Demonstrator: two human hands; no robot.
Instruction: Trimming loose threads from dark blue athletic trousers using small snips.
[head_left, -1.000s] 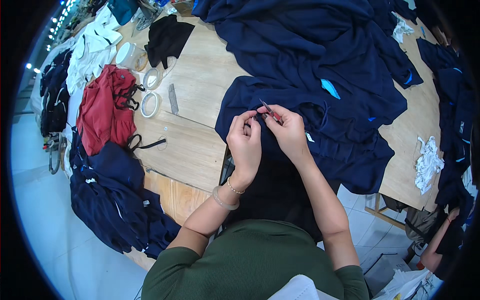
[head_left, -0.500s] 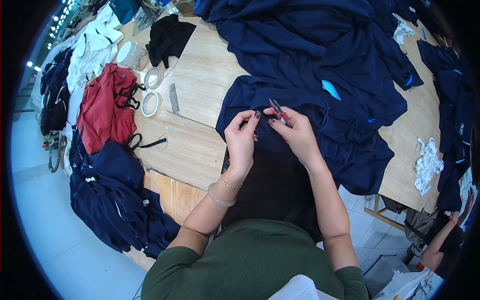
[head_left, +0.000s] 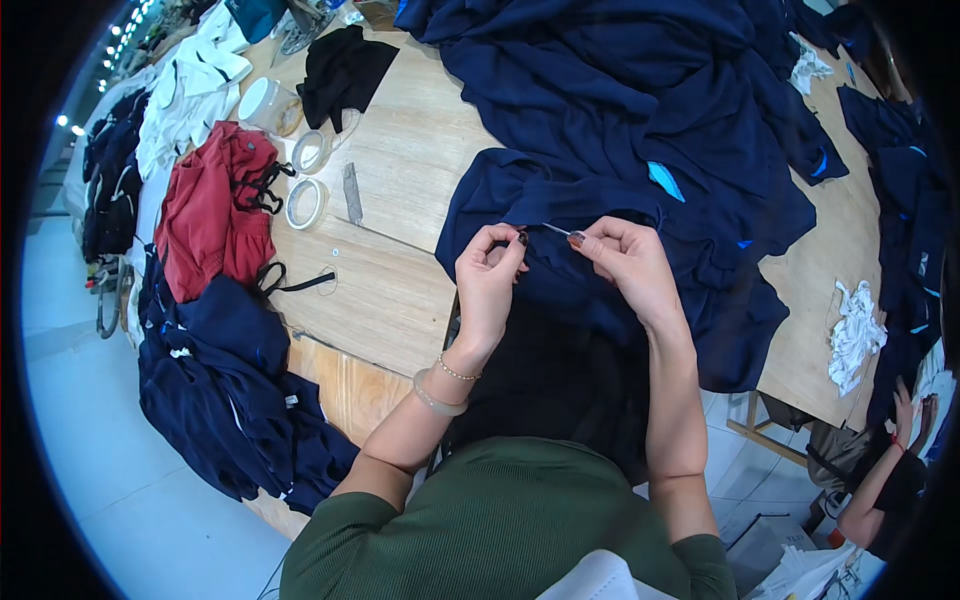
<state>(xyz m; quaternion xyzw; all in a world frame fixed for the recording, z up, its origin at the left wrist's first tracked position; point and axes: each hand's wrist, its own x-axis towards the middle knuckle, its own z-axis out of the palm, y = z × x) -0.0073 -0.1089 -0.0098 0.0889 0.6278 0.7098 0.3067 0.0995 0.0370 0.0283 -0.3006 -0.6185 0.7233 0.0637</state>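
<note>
While the navy garment lies spread and rumpled on the worktop, we see both hands raised over its near edge. The left hand has its thumb and forefinger drawn together, though we cannot tell whether anything is pinched between them; the right hand is clamped on a thin metal tool, whose slim point reaches toward the left fingertips while its grip is hidden. We would judge the close handwork on the garment to be under way, but we see no mark that sets finished parts from unfinished ones, so how much is left we cannot tell. Its cloth looks soft and matt, falling in loose folds. Beyond the garment we find a larger navy heap in deep, heavy creases, with a smooth, bright blue patch showing. Left of the garment lie a flat grey strip, two ring-shaped tape rolls, a rounded white tub and a gathered red garment with thin black cords. To the right of the navy garment we make out a crumpled white cloth, wrinkled into a narrow, uneven bundle.
</note>
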